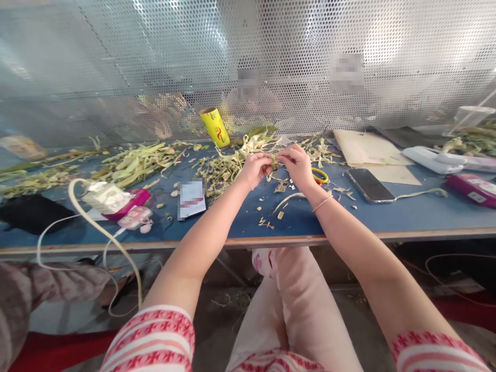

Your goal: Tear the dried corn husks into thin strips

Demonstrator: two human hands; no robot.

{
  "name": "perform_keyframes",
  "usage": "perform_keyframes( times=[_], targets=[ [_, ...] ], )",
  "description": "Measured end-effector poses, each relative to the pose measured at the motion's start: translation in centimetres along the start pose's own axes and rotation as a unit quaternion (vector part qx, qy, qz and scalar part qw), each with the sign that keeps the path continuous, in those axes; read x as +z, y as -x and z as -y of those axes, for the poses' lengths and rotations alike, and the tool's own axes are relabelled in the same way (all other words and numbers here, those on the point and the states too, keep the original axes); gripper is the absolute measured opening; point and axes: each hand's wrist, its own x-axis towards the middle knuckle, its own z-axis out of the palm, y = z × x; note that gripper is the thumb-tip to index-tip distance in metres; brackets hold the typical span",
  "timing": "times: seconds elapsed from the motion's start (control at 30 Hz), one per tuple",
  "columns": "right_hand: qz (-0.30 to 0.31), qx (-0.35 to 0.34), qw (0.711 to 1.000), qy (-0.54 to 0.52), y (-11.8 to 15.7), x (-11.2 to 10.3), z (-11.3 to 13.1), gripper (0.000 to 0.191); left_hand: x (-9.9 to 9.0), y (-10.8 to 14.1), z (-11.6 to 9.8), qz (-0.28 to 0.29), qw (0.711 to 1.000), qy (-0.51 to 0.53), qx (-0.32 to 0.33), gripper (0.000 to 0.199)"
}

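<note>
My left hand (256,169) and my right hand (297,165) are close together over the blue table (240,219), fingers pinched on a small piece of dried plant between them. A heap of dried greenish plant pieces (219,170) lies beside and behind my left hand. Yellow-handled scissors (320,176) rest just right of my right hand, partly hidden by it. Below the hands, a pale curved stem and small scraps (281,214) are scattered on the table.
A yellow tube (215,127) stands tilted at the back. Phones (191,200) (371,185) lie on both sides. More plant material (139,163), a cabled power bank bundle and a black pouch (33,213) are left; cardboard (370,150) and a white device (434,159) are right.
</note>
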Motion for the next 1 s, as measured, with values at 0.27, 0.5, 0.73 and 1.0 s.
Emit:
perform_keyframes(
  times=[0.27,0.5,0.73,1.0],
  targets=[
    [0.069,-0.050,0.996,0.010,-0.2,-0.4,-0.2,0.013,-0.5,0.2,-0.4,0.023,0.999,-0.022,-0.032,0.007],
    [0.118,0.015,0.991,-0.068,-0.7,-0.5,-0.4,0.008,-0.7,0.4,-0.6,0.046,0.994,-0.094,0.007,0.005],
    [0.097,0.119,0.979,-0.131,-0.9,-0.3,-0.9,0.018,-1.2,0.1,0.1,0.062,0.990,-0.115,0.052,0.006],
    [0.095,0.137,0.983,-0.073,-0.9,-0.3,-0.3,0.024,-0.8,-0.2,0.9,0.024,0.994,-0.092,0.045,0.016]
  ],
)
